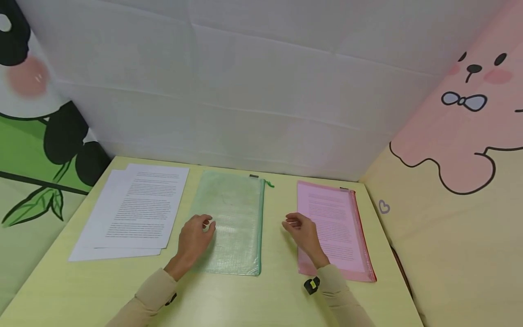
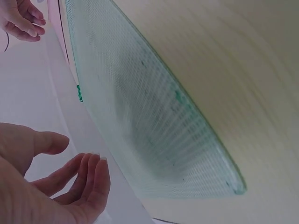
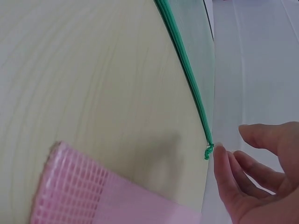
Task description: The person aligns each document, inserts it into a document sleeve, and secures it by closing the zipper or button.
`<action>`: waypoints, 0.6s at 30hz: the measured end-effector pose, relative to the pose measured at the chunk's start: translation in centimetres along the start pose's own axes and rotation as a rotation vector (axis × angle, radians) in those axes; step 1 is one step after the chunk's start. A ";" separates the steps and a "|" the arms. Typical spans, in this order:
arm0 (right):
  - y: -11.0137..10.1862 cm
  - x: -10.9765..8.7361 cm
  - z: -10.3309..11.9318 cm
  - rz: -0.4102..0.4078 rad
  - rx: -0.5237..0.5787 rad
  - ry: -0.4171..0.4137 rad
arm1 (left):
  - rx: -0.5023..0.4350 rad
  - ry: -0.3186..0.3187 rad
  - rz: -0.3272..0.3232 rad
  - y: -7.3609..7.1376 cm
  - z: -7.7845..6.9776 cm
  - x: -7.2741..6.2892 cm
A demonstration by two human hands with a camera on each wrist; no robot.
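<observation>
A green mesh zipper pouch (image 1: 234, 227) lies flat in the middle of the table, its zipper along the right side and a green cord at the top right corner. My left hand (image 1: 195, 238) hovers over its left edge, fingers loosely bent, holding nothing. My right hand (image 1: 304, 234) is over the left edge of a pink zipper pouch (image 1: 363, 268), fingers relaxed and nothing between them. A printed sheet shows through the pink pouch, whose red zipper runs down its right side. In the right wrist view the fingertips (image 3: 219, 151) overlap the green cord (image 3: 209, 151).
At the left of the table lie two overlapping white paper sheets (image 1: 140, 204), the upper one printed with text. A white cloth wall (image 1: 261, 91) stands behind the table. Side panels with cartoon animals, a pink one (image 1: 461, 127) at right, border it.
</observation>
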State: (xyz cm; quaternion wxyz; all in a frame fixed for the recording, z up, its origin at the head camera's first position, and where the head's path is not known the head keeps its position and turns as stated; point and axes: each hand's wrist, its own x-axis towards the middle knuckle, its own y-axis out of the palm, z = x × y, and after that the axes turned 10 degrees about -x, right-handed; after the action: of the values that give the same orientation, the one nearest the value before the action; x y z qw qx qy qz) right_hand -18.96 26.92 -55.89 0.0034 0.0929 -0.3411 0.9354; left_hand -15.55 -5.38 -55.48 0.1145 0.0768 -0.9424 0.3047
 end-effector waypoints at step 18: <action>3.1 0.7 1.5 0.088 -0.022 0.006 | 0.091 -0.097 -0.012 -2.9 2.7 0.5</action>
State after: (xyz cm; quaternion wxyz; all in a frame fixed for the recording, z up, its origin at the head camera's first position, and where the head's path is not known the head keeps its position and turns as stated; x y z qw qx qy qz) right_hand -19.63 23.50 -56.62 -0.0358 0.0748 -0.3551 0.9311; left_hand -15.82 -9.32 -55.87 0.0671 0.1023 -0.9315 0.3425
